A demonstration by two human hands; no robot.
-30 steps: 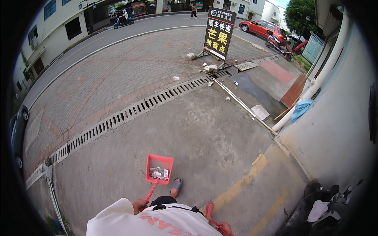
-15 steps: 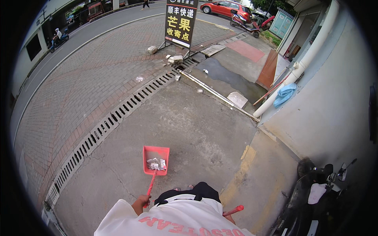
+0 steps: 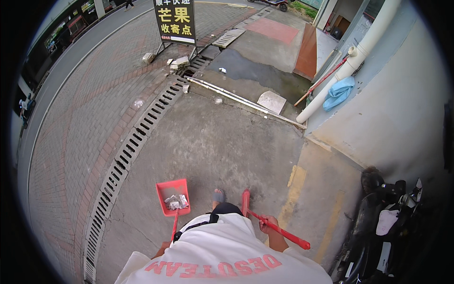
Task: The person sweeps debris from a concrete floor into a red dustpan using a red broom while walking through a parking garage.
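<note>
My left hand point(image 3: 163, 248), partly covered by my white shirt, is closed round the long red handle of a dustpan point(image 3: 172, 189). The open pan rests over the concrete to my front left, with crumpled pale paper scraps point(image 3: 177, 202) inside. On the other side, my right hand point(image 3: 268, 224) wraps round the red stick of a broom point(image 3: 287, 233). Its narrow red head point(image 3: 245, 202) points forward beside my sandalled foot point(image 3: 218, 195), and the stick's end slants out to the right.
A slotted drain point(image 3: 120, 164) runs along the left, with brick paving beyond. Ahead are a signboard point(image 3: 175, 21), broken stones point(image 3: 179, 63) and white pipes point(image 3: 231, 99) on the ground. A parked motorbike point(image 3: 369, 236) and a wall point(image 3: 378, 113) with a blue cloth point(image 3: 339, 93) stand right.
My view has shifted forward and to the right. The broom has come out from beside my body, its head now visible in front. A foot has stepped forward; the dustpan still holds the scraps.
</note>
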